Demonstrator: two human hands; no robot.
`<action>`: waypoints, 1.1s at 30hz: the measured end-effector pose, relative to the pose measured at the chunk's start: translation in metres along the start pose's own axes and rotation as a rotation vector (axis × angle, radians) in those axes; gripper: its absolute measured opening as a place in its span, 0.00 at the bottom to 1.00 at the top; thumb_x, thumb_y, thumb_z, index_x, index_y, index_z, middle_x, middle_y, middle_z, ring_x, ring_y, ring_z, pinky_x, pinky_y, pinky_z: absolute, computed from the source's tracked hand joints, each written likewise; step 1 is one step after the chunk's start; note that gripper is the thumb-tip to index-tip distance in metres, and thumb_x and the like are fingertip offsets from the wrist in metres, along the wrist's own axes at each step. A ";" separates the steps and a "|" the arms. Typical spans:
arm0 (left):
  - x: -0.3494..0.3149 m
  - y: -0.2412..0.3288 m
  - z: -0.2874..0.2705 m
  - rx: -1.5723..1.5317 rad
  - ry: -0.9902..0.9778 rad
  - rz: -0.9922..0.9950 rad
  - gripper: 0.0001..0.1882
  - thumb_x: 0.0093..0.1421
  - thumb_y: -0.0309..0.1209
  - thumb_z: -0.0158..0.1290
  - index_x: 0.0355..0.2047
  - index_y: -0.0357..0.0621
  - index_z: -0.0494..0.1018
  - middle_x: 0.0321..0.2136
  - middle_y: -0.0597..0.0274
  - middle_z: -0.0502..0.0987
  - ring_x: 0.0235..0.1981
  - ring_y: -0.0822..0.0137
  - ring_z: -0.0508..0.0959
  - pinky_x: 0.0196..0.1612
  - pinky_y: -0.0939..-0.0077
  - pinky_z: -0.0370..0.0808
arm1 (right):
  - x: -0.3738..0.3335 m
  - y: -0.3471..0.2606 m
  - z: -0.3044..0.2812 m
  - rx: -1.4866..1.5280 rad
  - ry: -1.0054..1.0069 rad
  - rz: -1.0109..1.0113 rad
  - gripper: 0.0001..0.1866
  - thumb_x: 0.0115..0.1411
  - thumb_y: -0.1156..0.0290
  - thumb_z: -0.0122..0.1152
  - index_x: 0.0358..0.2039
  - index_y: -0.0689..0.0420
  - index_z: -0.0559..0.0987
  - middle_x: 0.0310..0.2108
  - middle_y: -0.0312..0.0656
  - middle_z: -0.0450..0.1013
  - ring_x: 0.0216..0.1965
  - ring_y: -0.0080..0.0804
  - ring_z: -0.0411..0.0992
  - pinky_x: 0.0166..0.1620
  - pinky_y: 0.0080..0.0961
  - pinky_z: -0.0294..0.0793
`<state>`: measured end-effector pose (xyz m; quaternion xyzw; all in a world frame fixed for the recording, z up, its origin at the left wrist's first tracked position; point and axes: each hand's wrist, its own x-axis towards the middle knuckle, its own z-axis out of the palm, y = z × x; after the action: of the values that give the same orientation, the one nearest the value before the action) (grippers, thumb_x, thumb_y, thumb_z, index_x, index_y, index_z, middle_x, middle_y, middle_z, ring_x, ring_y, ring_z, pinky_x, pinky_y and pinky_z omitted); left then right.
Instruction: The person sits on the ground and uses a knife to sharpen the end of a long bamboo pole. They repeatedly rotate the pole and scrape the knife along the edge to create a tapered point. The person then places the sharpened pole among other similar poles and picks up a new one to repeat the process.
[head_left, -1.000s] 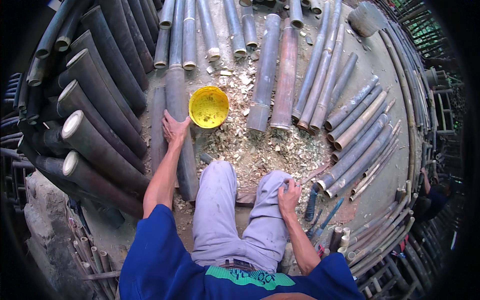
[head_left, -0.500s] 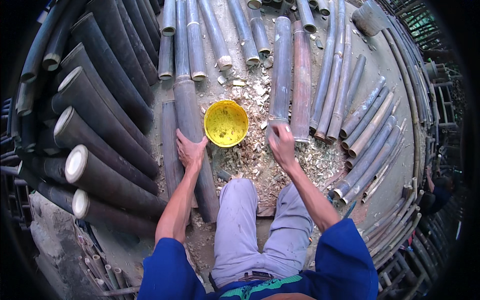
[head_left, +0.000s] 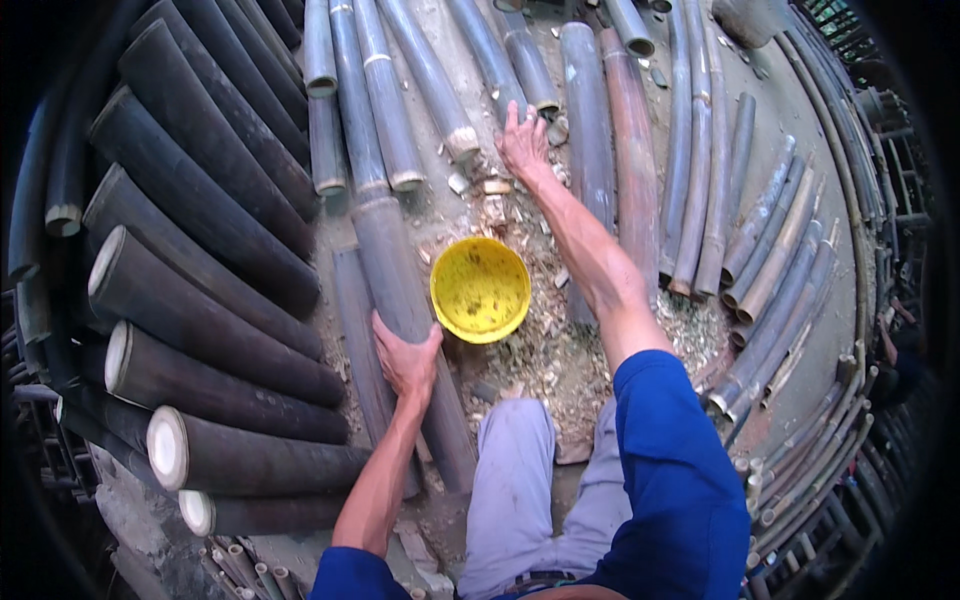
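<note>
My left hand [head_left: 405, 358] straddles a thick grey bamboo tube [head_left: 385, 245], thumb on one side and fingers on the other. The tube slants down toward my left knee, with a darker bamboo piece [head_left: 358, 310] lying along its left side. Just right of this hand stands a round yellow bucket [head_left: 480, 290], its inside smudged with dirt. Stretched far forward, my right hand [head_left: 523, 145] is at the near end of another bamboo tube [head_left: 480, 45], fingers extended and slightly apart. Whether they press on the tube cannot be seen clearly.
Dark thick bamboo tubes [head_left: 230, 385] lie stacked along the left. Pale chips [head_left: 560, 370] cover the ground between my knees and the bucket. More bamboo tubes [head_left: 590, 130] lie ahead and to the right, with thin poles [head_left: 815, 450] at the lower right.
My right hand has reached forward from the tube right of the bucket to a tube farther off. The left hand keeps its place on its tube. The whole view has shifted.
</note>
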<state>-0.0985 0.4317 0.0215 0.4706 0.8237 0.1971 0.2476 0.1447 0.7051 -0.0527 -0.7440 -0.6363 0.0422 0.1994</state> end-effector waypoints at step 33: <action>0.000 0.016 0.002 0.070 -0.084 -0.019 0.52 0.41 0.43 0.67 0.63 0.43 0.52 0.53 0.45 0.67 0.54 0.46 0.66 0.55 0.52 0.65 | -0.021 0.004 0.012 -0.005 -0.124 -0.033 0.41 0.54 0.60 0.64 0.65 0.35 0.53 0.58 0.63 0.55 0.51 0.66 0.62 0.49 0.57 0.68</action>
<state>-0.0869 0.4394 0.0287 0.4789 0.8233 0.1460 0.2674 0.1405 0.6869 -0.0689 -0.7300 -0.6595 0.0833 0.1586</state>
